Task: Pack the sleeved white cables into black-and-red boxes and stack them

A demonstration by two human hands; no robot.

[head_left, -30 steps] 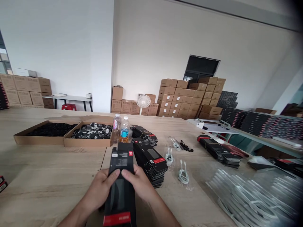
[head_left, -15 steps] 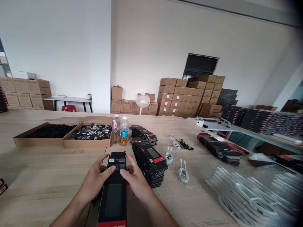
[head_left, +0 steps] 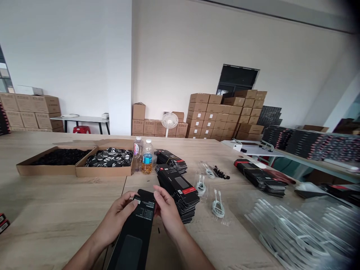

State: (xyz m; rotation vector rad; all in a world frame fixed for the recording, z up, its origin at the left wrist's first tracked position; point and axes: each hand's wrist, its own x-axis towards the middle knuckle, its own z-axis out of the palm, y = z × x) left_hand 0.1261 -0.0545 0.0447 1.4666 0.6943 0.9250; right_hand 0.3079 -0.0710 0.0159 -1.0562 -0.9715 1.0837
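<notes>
A long black cardboard box (head_left: 140, 228) with a window outline and small white print stands tilted in front of me, its lower end cut off by the picture's edge. My left hand (head_left: 116, 217) grips its upper left side, thumb across the front by a white label. At the upper right edge, my right hand (head_left: 168, 215) is closed about the box's side, thumb near the top; its other fingers are partly hidden. Just beyond my right hand lies a stack of flat black-and-red boxes (head_left: 180, 183).
Coiled white cables (head_left: 218, 206) in clear bags lie to the right, beside a larger pile of bagged cables (head_left: 298, 232). Two bottles (head_left: 147, 159) stand behind. Shallow cartons (head_left: 104, 171) of black pieces sit at left. Another banded box stack (head_left: 255, 178) lies at right.
The box has moved down and tilted, its top now leaning right. My left hand has shifted slightly with it. My right thumb has moved off the front face to the right edge.
</notes>
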